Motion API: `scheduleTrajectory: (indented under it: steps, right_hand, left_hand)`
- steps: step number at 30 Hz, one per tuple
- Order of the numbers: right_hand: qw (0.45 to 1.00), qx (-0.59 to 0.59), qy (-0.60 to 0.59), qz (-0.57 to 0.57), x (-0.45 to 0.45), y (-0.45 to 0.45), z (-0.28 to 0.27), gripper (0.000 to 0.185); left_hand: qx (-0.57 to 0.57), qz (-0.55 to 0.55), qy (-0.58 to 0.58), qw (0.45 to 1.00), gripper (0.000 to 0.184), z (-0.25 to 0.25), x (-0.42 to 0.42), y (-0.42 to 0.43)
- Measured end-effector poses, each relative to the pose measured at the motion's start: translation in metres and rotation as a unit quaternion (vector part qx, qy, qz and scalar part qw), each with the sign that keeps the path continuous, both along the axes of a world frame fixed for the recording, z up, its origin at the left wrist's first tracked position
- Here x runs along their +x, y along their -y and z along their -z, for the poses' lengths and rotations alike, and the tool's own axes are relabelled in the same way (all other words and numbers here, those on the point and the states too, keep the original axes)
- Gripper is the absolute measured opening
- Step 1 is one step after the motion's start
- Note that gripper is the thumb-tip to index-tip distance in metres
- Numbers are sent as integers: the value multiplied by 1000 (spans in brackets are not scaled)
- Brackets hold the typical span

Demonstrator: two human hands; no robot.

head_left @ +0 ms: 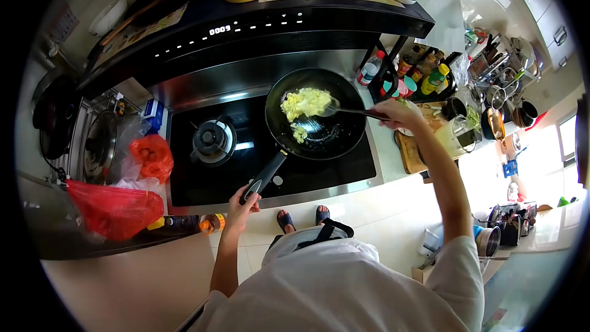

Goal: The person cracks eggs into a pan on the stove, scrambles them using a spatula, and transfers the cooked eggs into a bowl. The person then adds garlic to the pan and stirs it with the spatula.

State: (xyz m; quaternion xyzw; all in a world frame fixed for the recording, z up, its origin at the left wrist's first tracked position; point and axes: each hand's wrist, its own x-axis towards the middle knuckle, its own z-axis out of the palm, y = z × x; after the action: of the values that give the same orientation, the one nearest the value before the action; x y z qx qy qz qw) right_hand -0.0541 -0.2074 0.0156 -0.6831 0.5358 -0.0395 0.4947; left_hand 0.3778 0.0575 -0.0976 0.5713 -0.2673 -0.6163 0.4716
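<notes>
A dark frying pan (335, 142) sits on the right side of the black cooktop (246, 175). My left hand (241, 208) is closed around the end of the pan's long black handle. Yellow scrambled egg (302, 102) lies in the pan's upper left, with a smaller clump below it. In my right hand (396, 117) is the handle of a spatula (355, 111), held in from the right. Its head touches the right edge of the egg, and I cannot make out its exact shape.
A bare gas burner (213, 140) is left of the pan. Red plastic bags (123, 210) hang at the left. Sauce bottles (435, 79) and a wooden cutting board (412, 152) stand to the right. The black range hood (258, 27), carrying jars, juts out above the cooktop.
</notes>
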Motion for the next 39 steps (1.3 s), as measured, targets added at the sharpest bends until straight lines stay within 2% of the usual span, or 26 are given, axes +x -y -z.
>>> scheduleTrajectory:
  steps: [1,2,5,8,13,17,21,22,24,25,27,29,30,31,32,33,34,36,39]
  right_hand:
    - [999,-7,37,-12,7,6,10,22]
    - [984,104,73,126,29,7,12,23]
    - [989,-143,27,25,54,-4,8,28]
    - [940,-324,11,-110,40,-11,-24,29]
    - [925,-339,-136,-104,18,13,-33,26]
    - [906,-322,-272,-37,36,21,-29,21]
    - [917,-340,-164,-127,75,21,9,26]
    - [917,-349,-128,-143,83,11,11,27]
    - [887,-371,-187,-203,92,-17,5,31]
    - [856,-426,-178,-232,85,-31,9,32]
    - [831,-446,-224,-244,68,-59,-10,32]
    - [817,-455,-262,-240,49,-90,-38,33]
    - [815,-455,-277,-229,40,-104,-53,33]
    - [812,-456,-291,-218,35,-117,-60,33]
    - [816,-454,-301,-194,35,-127,-61,29]
    - [819,-452,-311,-167,34,-136,-61,25]
    - [822,-450,-321,-141,34,-144,-62,21]
    - [827,-434,-337,-118,40,-150,-37,30]
    - [899,-344,-263,-68,41,-147,28,49]
  left_hand:
    - [-1,-21,1,1000,34,-1,-3,0]
    - [-2,-38,7,999,34,-3,-6,3]
    - [-5,-100,2,995,35,0,-9,3]
    - [-8,-175,-7,985,33,2,-7,9]
    - [-45,-188,-18,981,29,2,1,20]
    - [-57,-196,-18,979,30,6,3,23]
    - [-44,-152,-4,987,37,13,22,28]
    - [-53,-148,-46,987,39,10,19,24]
    - [-70,-138,-131,979,45,3,11,14]
    - [-42,-100,-145,983,58,40,27,10]
    - [-55,-15,18,998,60,75,8,3]
    - [-71,65,201,975,61,100,-23,13]
    - [-81,101,302,944,61,109,-36,22]
    - [-168,127,421,882,60,116,-46,31]
    - [-253,148,529,797,59,119,-56,39]
    - [-235,158,538,794,62,121,-67,44]
    - [-224,172,574,768,53,115,-75,49]
    - [-200,194,632,723,41,124,-76,58]
    - [-210,200,651,701,29,130,-72,63]
